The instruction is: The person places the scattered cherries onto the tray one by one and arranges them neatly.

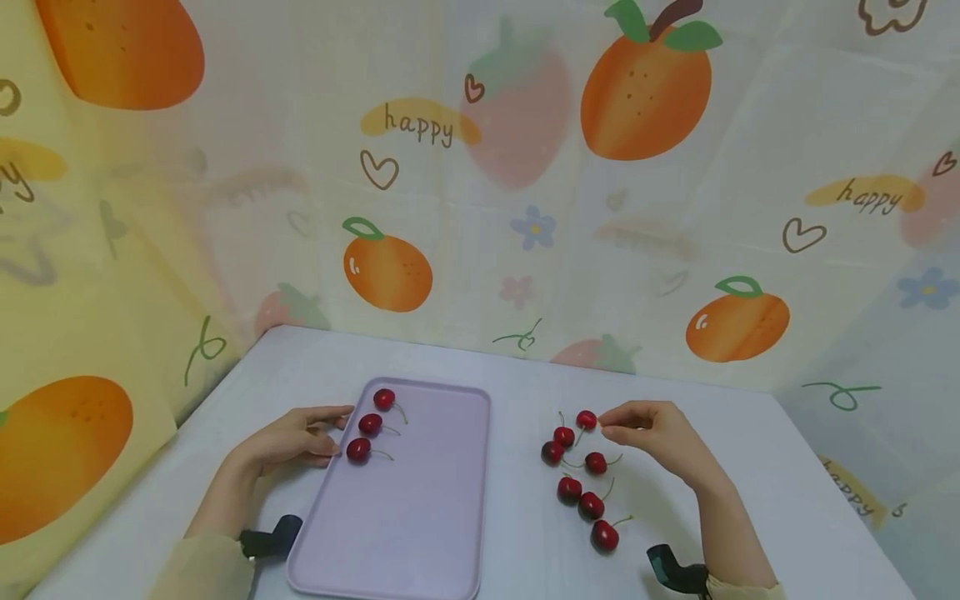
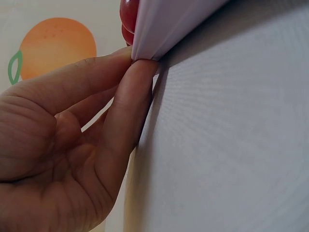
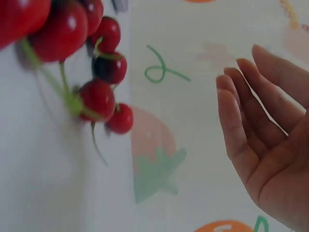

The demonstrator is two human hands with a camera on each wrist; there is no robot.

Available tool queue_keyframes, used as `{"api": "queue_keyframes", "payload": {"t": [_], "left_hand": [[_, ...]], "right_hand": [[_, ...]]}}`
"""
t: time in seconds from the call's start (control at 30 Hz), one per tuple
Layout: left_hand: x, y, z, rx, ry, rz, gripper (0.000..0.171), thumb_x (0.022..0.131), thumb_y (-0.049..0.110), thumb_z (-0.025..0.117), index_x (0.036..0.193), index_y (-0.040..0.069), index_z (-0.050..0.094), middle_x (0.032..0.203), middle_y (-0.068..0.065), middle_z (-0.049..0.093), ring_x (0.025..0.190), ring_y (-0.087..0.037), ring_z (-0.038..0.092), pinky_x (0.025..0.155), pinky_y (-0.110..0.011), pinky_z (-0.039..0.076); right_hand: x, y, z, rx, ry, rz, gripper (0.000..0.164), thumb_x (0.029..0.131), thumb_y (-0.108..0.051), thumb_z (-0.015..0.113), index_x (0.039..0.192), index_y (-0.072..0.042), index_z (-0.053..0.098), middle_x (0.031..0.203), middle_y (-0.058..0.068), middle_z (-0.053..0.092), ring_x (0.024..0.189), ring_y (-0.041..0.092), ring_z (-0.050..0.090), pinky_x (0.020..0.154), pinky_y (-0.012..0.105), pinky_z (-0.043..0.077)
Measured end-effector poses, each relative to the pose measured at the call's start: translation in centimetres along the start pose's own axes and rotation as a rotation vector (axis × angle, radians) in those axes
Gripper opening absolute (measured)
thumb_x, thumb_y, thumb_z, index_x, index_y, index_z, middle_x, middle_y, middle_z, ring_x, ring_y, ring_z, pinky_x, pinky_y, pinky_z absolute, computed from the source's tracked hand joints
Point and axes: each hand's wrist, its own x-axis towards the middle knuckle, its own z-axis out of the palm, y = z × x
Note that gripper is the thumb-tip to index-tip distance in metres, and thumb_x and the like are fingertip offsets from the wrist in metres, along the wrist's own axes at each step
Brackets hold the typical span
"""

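Observation:
My left hand (image 1: 288, 437) is at the left side of a lilac tray (image 1: 420, 517), index fingertip and thumb tip touching its rim at separate spots. In the left wrist view the left hand's fingers (image 2: 53, 87) meet the tray's edge (image 2: 164, 24). Inside the tray, along its left side, lie three red cherries with stems, the nearest cherry (image 1: 358, 451) beside the thumb. My right hand (image 1: 660, 433) hovers over the table with bent, loosely spread fingers and nothing between them. Its fingertips are close to the farthest loose cherry (image 1: 587, 420); in the right wrist view a gap shows between them.
Several more loose cherries (image 1: 592, 506) with green stems lie on the white table (image 1: 517, 467) between the tray and my right arm. A fruit-printed cloth (image 1: 465, 250) hangs behind the table and along its sides. Each wrist wears a black camera mount (image 1: 675, 572).

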Motion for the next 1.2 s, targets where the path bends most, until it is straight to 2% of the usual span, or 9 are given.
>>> {"api": "queue_keyframes", "payload": {"t": [0.2,0.47,0.7,0.93,1.2], "left_hand": [[-0.1,0.1,0.1,0.01,0.005,-0.009,0.069,0.081,0.01,0.064,0.143,0.004,0.034,0.131,-0.024,0.042,0.082,-0.014,0.061,0.073,-0.026,0.058],[-0.1,0.0,0.1,0.009,-0.001,-0.003,0.069,0.081,0.009,0.064,0.143,0.003,0.034,0.131,-0.024,0.042,0.081,-0.012,0.061,0.073,-0.025,0.058],[-0.1,-0.1,0.0,0.0,-0.005,0.004,0.07,0.081,0.009,0.064,0.143,0.001,0.033,0.13,-0.025,0.042,0.082,-0.011,0.061,0.072,-0.025,0.058],[0.0,-0.3,0.0,0.0,-0.004,0.008,0.069,0.081,0.009,0.065,0.142,0.003,0.034,0.131,-0.025,0.042,0.081,-0.011,0.061,0.072,-0.025,0.058],[0.0,0.0,0.0,0.012,0.004,-0.002,0.068,0.081,0.01,0.065,0.143,0.004,0.035,0.131,-0.024,0.043,0.082,-0.013,0.06,0.072,-0.026,0.058]], "right_hand": [[-1.1,2.6,-0.8,0.018,-0.201,0.044,0.032,0.082,-0.032,0.068,0.104,-0.008,0.069,0.105,0.014,0.069,0.092,0.015,0.064,0.08,0.024,0.052],[-1.6,5.7,-0.6,0.09,-0.358,0.062,0.029,0.084,-0.025,0.066,0.105,-0.005,0.069,0.107,0.014,0.069,0.094,0.01,0.063,0.079,0.022,0.052],[-1.8,7.1,-0.2,0.146,-0.444,0.061,0.026,0.084,-0.021,0.066,0.105,-0.004,0.069,0.105,0.014,0.07,0.093,0.012,0.063,0.079,0.021,0.051],[-1.9,8.6,0.1,0.276,-0.597,0.022,0.026,0.086,-0.011,0.063,0.108,0.002,0.066,0.104,0.019,0.069,0.086,0.012,0.068,0.079,0.022,0.055],[-1.9,9.0,0.3,0.308,-0.633,0.017,0.026,0.085,-0.01,0.063,0.107,0.003,0.065,0.101,0.015,0.07,0.085,0.014,0.069,0.078,0.025,0.056]]}}
